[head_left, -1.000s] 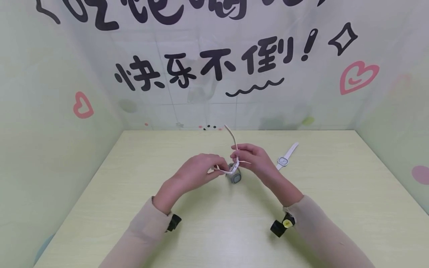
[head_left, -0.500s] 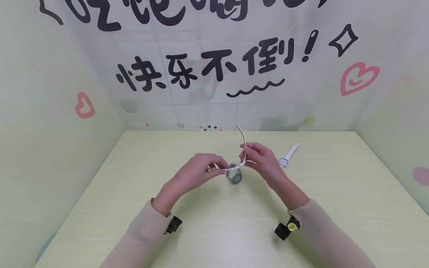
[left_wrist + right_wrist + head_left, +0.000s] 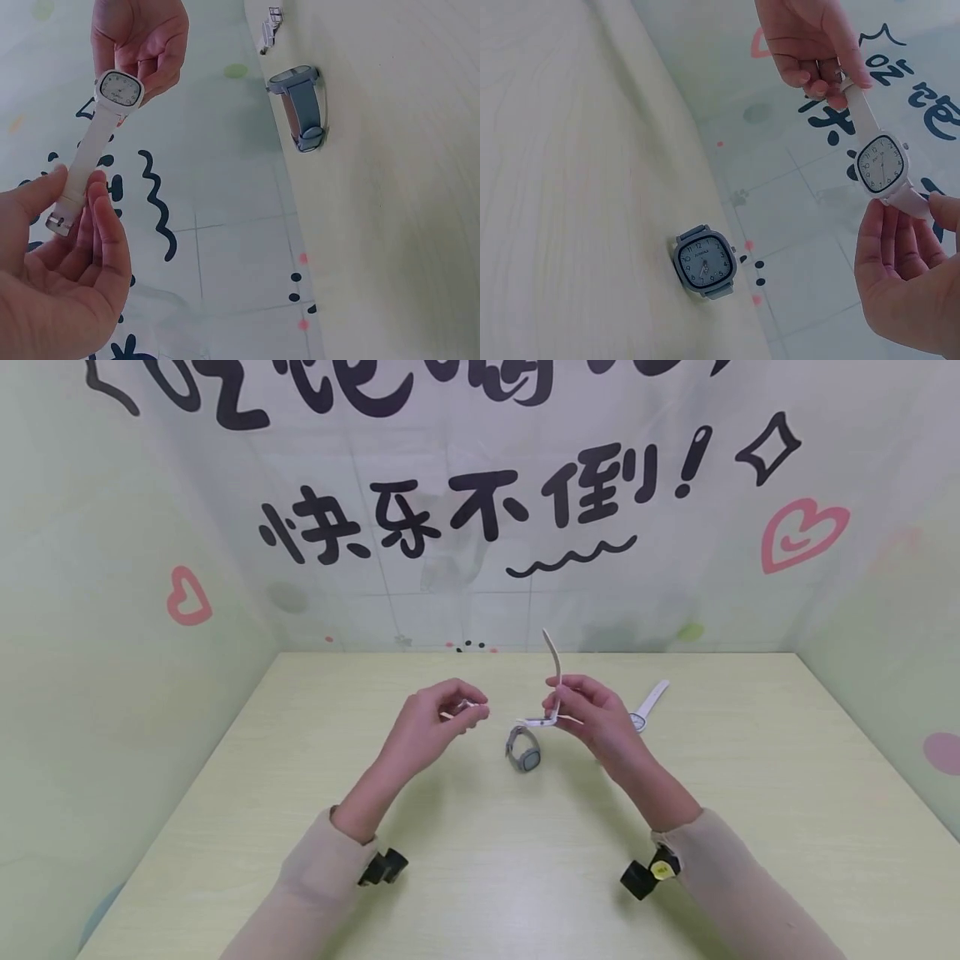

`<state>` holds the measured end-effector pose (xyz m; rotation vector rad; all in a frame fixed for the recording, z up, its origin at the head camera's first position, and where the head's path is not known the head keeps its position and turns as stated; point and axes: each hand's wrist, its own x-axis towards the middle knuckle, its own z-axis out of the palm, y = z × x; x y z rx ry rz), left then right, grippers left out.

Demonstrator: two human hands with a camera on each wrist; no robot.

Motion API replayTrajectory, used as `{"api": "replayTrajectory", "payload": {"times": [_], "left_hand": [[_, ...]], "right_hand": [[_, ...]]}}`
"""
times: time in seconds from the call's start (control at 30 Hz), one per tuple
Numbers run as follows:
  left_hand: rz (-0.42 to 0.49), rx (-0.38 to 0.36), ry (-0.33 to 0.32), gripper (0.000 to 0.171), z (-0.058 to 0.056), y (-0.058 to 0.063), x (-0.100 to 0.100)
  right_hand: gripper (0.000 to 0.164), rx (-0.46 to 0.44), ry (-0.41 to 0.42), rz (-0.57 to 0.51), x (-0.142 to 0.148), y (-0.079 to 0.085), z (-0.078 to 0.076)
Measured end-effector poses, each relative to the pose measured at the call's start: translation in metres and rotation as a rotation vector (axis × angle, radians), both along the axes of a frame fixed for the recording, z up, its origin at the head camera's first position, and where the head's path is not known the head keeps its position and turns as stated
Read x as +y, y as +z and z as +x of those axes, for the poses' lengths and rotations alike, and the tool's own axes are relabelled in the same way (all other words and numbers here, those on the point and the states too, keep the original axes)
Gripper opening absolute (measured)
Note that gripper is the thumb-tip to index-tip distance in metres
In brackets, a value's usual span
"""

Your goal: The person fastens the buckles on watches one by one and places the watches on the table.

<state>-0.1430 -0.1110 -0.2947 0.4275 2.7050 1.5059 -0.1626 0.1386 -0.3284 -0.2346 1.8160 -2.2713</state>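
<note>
A white wristwatch (image 3: 537, 722) is stretched between the hands above the table. My left hand (image 3: 427, 727) pinches the buckle end of its strap (image 3: 88, 161) between thumb and fingers, as the left wrist view shows. My right hand (image 3: 600, 718) grips the other strap close to the case, and that strap's free end sticks up past the fingers in the head view. The dial (image 3: 882, 163) faces the right wrist camera. Below and between the hands, a grey-blue wristwatch (image 3: 528, 758) stands on the table with its strap closed in a loop.
Another white wristwatch (image 3: 654, 697) lies flat beyond the right hand, which partly covers it. The pale wooden table (image 3: 480, 877) ends at a printed curtain (image 3: 480, 602) behind, with further curtains at both sides.
The white watch has shifted right and its case has levelled out. My right hand moved slightly right, now overlapping the far watch; my left hand rose and drew left.
</note>
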Motion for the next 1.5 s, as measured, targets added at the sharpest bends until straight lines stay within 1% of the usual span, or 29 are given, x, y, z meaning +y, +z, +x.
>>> {"api": "replayTrajectory", "payload": {"times": [0.17, 0.27, 0.37, 0.5, 0.57, 0.7, 0.83, 0.97, 1.1, 1.33, 1.5], "left_hand": [[0.182, -0.035, 0.105, 0.032, -0.002, -0.001, 0.001], [0.307, -0.070, 0.144, 0.037, -0.003, 0.000, 0.002], [0.437, -0.111, 0.154, 0.034, -0.004, 0.001, 0.004], [0.585, -0.137, 0.154, 0.024, -0.005, -0.001, 0.007], [0.641, -0.138, 0.151, 0.020, -0.006, -0.003, 0.008], [0.713, -0.125, 0.138, 0.015, -0.006, -0.006, 0.010], [0.765, -0.106, 0.120, 0.012, -0.005, -0.006, 0.014], [0.794, -0.094, 0.098, 0.013, -0.004, -0.007, 0.016], [0.795, -0.074, 0.085, 0.016, -0.002, -0.007, 0.017], [0.774, -0.051, 0.091, 0.019, -0.001, -0.007, 0.019], [0.751, -0.032, 0.067, 0.020, -0.001, -0.008, 0.020]], "right_hand": [[0.014, 0.027, -0.003, 0.007, -0.004, 0.002, 0.003], [0.013, 0.060, 0.001, 0.025, -0.008, 0.003, 0.004], [0.013, 0.099, 0.002, 0.050, -0.012, 0.003, 0.006], [0.015, 0.141, 0.011, 0.063, -0.014, 0.002, 0.007], [0.016, 0.153, 0.019, 0.068, -0.015, 0.001, 0.008], [0.017, 0.175, 0.032, 0.092, -0.017, 0.001, 0.009], [0.019, 0.198, 0.027, 0.118, -0.018, 0.001, 0.009], [0.029, 0.213, 0.021, 0.141, -0.019, 0.002, 0.009], [0.031, 0.228, 0.014, 0.176, -0.020, 0.004, 0.011], [0.028, 0.283, -0.001, 0.264, -0.021, 0.004, 0.012], [0.025, 0.320, 0.010, 0.271, -0.021, 0.003, 0.011]]}}
